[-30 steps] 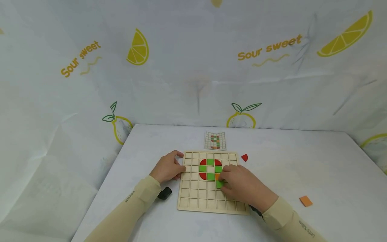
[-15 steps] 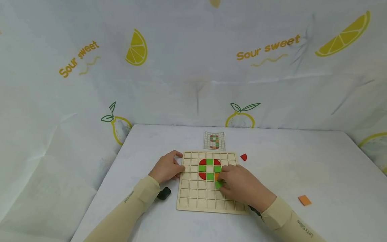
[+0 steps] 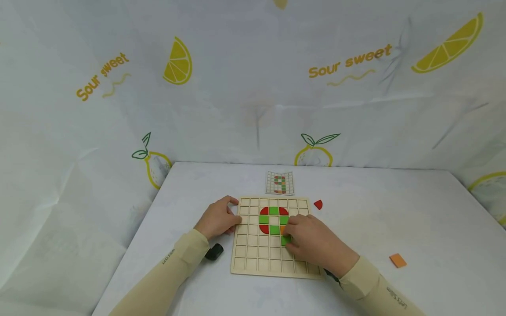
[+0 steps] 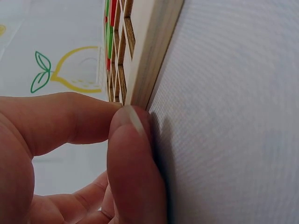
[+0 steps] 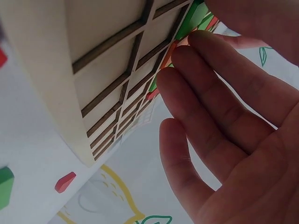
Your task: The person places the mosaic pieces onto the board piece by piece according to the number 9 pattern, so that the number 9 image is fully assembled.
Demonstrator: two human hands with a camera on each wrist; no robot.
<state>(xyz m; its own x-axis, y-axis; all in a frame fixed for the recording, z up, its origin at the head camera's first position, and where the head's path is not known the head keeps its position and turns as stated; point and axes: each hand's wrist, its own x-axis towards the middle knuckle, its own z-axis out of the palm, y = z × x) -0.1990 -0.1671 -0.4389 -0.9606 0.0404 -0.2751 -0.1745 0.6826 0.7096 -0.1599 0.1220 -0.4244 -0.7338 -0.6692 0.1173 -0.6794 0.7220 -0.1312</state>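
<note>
In the head view, a square wooden grid board (image 3: 258,264) lies on the table, with red, green and orange pieces set in its cells. My left hand (image 3: 218,218) pinches the board's left edge; in the left wrist view the thumb (image 4: 133,163) presses against its side and the index finger (image 4: 70,116) meets the top rim. Over the board's right half, my right hand (image 3: 314,239) pinches a green square tile (image 3: 285,241) just below an orange piece (image 3: 282,230). The right wrist view shows the other fingers (image 5: 210,112) stretched loosely beside the grid.
A small pattern card (image 3: 279,183) lies behind the board. Right of the board are a red quarter-round piece (image 3: 318,204) and an orange square tile (image 3: 398,260). The right wrist view also shows a green piece (image 5: 5,186) on the table. A black object (image 3: 215,252) sits by my left wrist.
</note>
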